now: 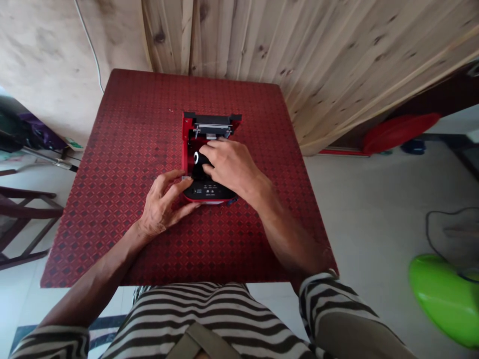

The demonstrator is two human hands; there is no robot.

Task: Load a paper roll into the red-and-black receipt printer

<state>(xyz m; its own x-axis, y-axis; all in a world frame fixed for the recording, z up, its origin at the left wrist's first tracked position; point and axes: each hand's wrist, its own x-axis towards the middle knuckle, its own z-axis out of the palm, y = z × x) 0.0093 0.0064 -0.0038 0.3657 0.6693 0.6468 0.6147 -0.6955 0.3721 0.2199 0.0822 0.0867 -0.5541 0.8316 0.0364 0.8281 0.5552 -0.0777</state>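
A small red and black printer (207, 192) stands near the middle of the table, its lid (212, 120) raised at the back. My left hand (160, 203) holds its front left corner, fingertips on the black top and thumb along the front edge. Over the opened compartment, my right hand (229, 162) is closed around a dark roll (197, 158) with a white ring at its left end. The roll's other end is hidden under my fingers. Whether it rests in the compartment or sits just above it, I cannot tell.
The table (130, 124) has a red patterned cover and stands against a wooden plank wall (254, 40). A dark wooden chair (28, 214) is at the left. On the right floor are a green plastic object (445, 299) and a dark cable (428, 229).
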